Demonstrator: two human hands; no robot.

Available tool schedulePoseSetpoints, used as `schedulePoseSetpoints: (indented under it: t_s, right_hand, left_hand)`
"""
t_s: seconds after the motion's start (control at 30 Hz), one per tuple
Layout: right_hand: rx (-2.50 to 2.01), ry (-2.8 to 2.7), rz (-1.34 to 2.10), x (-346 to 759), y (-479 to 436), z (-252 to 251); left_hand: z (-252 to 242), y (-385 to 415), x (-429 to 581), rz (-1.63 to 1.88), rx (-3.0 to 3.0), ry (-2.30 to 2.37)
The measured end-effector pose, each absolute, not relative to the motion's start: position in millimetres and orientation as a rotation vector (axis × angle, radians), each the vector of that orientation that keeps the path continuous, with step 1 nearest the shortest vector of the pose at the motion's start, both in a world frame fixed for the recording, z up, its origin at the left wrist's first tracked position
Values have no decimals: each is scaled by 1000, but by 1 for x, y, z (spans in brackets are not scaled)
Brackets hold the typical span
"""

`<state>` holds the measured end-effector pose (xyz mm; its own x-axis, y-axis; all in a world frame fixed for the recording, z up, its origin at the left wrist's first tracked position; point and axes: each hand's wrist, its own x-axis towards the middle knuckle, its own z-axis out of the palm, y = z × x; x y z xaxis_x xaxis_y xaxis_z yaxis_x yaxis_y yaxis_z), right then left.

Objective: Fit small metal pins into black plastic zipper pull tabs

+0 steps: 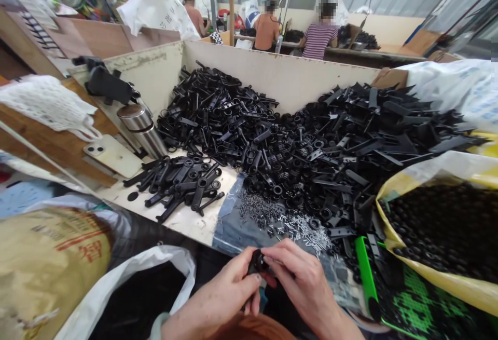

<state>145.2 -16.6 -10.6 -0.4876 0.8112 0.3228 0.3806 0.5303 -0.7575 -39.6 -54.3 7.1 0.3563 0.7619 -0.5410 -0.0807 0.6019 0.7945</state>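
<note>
Near the front edge of the bench, my left hand (pixel 229 288) is closed around a small black plastic part (pixel 258 262) with a round end. My right hand (pixel 299 277) meets it from the other side, thumb and fingertips pinched against that round end. Whether a small piece sits between the right fingertips is hidden. Just beyond my hands, small metal pins (pixel 303 231) lie scattered on a dark blue mat (pixel 227 226). To the left, several black lever-like parts (pixel 194 184) are heaped on the pale tabletop.
Large piles of black parts (pixel 221 106) fill the bench against its back wall. At right stand a yellow-edged sack (pixel 392 184) of small black pieces and a green tray (pixel 365 272). A steel flask (pixel 143 127) and a phone (pixel 112 155) are at left. Several people sit further back.
</note>
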Motion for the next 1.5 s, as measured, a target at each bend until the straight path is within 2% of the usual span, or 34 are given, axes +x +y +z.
schedulePoseSetpoints:
  t_s: [0.27, 0.37, 0.47, 0.6, 0.8, 0.93, 1.13, 1.5]
  right_hand:
    - [-908, -2175, 698, 143, -22, -11]
    - [-923, -2167, 722, 143, -27, -12]
    - [-985, -2048, 828, 144, -33, -15]
    - [-1226, -1731, 1070, 146, -41, -22]
    - [-1279, -1477, 1425, 136, -39, -40]
    - [-1312, -1442, 1475, 131, -27, -44]
    - [-1208, -1481, 1589, 128, -16, -40]
    - [-1155, -1731, 1530, 124, -9, -35]
  left_hand:
    - [-9, -63, -39, 519, 856, 1234]
    - [-13, -71, -41, 610, 859, 1331]
    - [-8, -75, -44, 676, 834, 1307]
    - [7, -72, -47, 518, 1030, 1143]
    - [-8, -64, -38, 691, 1348, 1401]
    - [-20, -61, -42, 833, 1196, 1484]
    - [-21, -55, -59, 738, 774, 1294]
    - [-14, -58, -52, 559, 794, 1264]
